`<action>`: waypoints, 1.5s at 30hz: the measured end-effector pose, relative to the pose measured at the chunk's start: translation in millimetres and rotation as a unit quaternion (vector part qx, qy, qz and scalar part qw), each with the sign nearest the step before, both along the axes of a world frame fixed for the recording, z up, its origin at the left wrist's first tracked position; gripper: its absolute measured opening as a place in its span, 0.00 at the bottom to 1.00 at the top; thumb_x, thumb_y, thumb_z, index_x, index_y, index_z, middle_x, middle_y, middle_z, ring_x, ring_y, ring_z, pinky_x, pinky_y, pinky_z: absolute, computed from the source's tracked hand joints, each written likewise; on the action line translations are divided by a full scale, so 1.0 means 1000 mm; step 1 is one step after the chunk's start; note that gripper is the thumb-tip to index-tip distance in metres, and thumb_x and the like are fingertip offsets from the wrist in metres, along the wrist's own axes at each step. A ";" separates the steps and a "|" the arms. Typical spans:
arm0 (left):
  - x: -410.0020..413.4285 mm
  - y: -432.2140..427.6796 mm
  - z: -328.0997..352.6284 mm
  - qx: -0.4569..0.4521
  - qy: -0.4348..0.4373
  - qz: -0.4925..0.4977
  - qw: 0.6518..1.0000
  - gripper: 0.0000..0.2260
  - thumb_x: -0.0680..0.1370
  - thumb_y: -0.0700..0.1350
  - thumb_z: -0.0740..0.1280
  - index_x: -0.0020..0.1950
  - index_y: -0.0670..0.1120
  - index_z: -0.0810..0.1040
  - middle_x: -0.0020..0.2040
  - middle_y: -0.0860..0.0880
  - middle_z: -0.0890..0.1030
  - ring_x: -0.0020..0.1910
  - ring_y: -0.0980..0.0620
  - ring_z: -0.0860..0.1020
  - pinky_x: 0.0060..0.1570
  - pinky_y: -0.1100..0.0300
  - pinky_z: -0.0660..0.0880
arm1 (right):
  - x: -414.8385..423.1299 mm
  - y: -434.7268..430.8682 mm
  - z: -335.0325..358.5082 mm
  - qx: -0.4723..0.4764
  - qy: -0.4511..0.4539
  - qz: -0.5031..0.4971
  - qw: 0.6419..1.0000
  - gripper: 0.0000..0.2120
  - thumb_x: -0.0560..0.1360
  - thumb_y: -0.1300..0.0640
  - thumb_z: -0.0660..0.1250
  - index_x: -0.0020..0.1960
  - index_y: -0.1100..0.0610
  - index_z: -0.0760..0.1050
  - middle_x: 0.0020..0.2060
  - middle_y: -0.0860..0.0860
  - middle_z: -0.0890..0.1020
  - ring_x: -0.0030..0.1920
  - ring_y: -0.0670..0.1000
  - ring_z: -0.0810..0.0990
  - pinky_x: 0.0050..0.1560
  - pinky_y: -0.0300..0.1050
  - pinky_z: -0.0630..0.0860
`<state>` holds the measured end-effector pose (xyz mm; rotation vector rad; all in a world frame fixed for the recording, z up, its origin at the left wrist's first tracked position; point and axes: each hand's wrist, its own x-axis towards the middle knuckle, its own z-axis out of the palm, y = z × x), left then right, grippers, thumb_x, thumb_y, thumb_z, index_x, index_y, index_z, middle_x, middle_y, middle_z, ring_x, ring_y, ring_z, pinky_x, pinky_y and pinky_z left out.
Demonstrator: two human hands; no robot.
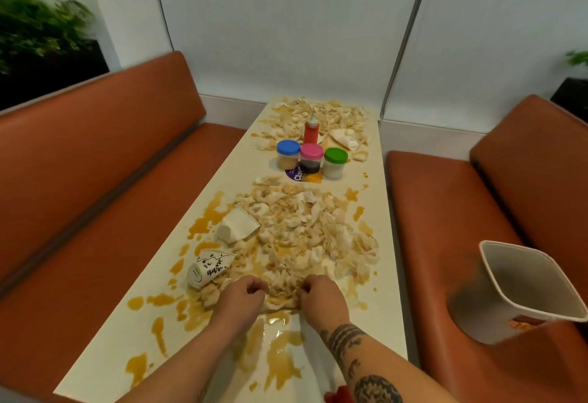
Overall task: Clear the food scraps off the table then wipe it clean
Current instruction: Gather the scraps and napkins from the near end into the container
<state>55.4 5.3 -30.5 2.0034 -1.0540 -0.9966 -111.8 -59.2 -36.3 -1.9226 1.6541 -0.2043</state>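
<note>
We see a long pale surface (241,160) running from near to far; on its near half lies a broad heap of food scraps (305,230), pale and tan torn pieces wet with sauce; our left hand (245,291) and right hand (321,292) grip the heap's near edge with curled fingers; a second heap of scraps (321,116) covers the far end; orange-brown sauce spills (203,221) streak the left side and near end; a crushed white cup (238,226) and a crushed printed cup (208,267) lie on their sides, touching the near heap's left edge.

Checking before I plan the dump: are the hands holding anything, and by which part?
The left hand and right hand each grip food scraps at the near edge of the pile, fingers curled into them.
</note>
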 end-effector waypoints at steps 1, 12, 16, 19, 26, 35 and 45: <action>-0.001 -0.001 0.001 0.000 0.003 -0.001 1.000 0.09 0.79 0.40 0.66 0.48 0.53 0.82 0.50 0.59 0.82 0.50 0.59 0.79 0.46 0.61 0.74 | -0.002 0.000 0.002 0.000 -0.015 -0.009 1.000 0.07 0.80 0.53 0.65 0.49 0.55 0.80 0.46 0.52 0.82 0.46 0.52 0.80 0.47 0.46 0.78; -0.048 -0.037 0.042 0.017 0.566 0.157 0.809 0.22 0.83 0.61 0.60 0.57 0.44 0.82 0.46 0.44 0.86 0.43 0.42 0.83 0.41 0.51 0.80 | 0.001 -0.004 0.088 0.018 -0.268 0.000 0.963 0.04 0.78 0.54 0.70 0.44 0.51 0.79 0.38 0.46 0.85 0.37 0.43 0.83 0.37 0.39 0.79; -0.055 -0.046 0.055 0.010 0.489 0.168 0.856 0.16 0.84 0.53 0.63 0.54 0.41 0.80 0.42 0.43 0.84 0.36 0.47 0.83 0.33 0.56 0.79 | -0.004 -0.005 0.086 -0.011 -0.206 0.046 0.977 0.10 0.77 0.62 0.66 0.51 0.49 0.83 0.44 0.44 0.86 0.43 0.41 0.84 0.46 0.37 0.82; -0.043 -0.048 0.048 0.003 0.396 0.210 0.894 0.15 0.84 0.53 0.63 0.53 0.41 0.79 0.40 0.45 0.78 0.31 0.51 0.77 0.27 0.61 0.75 | -0.016 -0.007 0.075 -0.029 -0.240 -0.053 0.969 0.15 0.77 0.66 0.60 0.54 0.51 0.81 0.50 0.44 0.84 0.43 0.37 0.80 0.38 0.27 0.73; -0.002 -0.026 0.017 0.003 0.314 0.243 0.918 0.21 0.83 0.60 0.61 0.52 0.42 0.78 0.31 0.48 0.71 0.28 0.53 0.69 0.28 0.63 0.65 | -0.022 -0.006 0.002 0.052 0.056 -0.037 0.996 0.25 0.74 0.38 0.68 0.65 0.51 0.75 0.62 0.51 0.77 0.64 0.56 0.73 0.60 0.51 0.75; 0.010 -0.017 0.002 0.002 0.289 0.230 0.929 0.17 0.84 0.55 0.62 0.52 0.42 0.78 0.29 0.50 0.68 0.28 0.51 0.68 0.28 0.60 0.67 | -0.008 0.013 -0.014 -0.003 -0.038 -0.027 0.999 0.07 0.74 0.52 0.66 0.39 0.52 0.71 0.36 0.48 0.76 0.38 0.47 0.74 0.37 0.42 0.73; -0.020 -0.046 0.010 -0.014 0.312 0.151 0.938 0.07 0.85 0.39 0.61 0.59 0.42 0.77 0.41 0.43 0.77 0.33 0.47 0.76 0.31 0.56 0.77 | -0.042 -0.012 0.039 0.123 -0.481 -0.289 0.819 0.03 0.77 0.65 0.64 0.47 0.61 0.76 0.37 0.58 0.78 0.35 0.54 0.78 0.37 0.47 0.78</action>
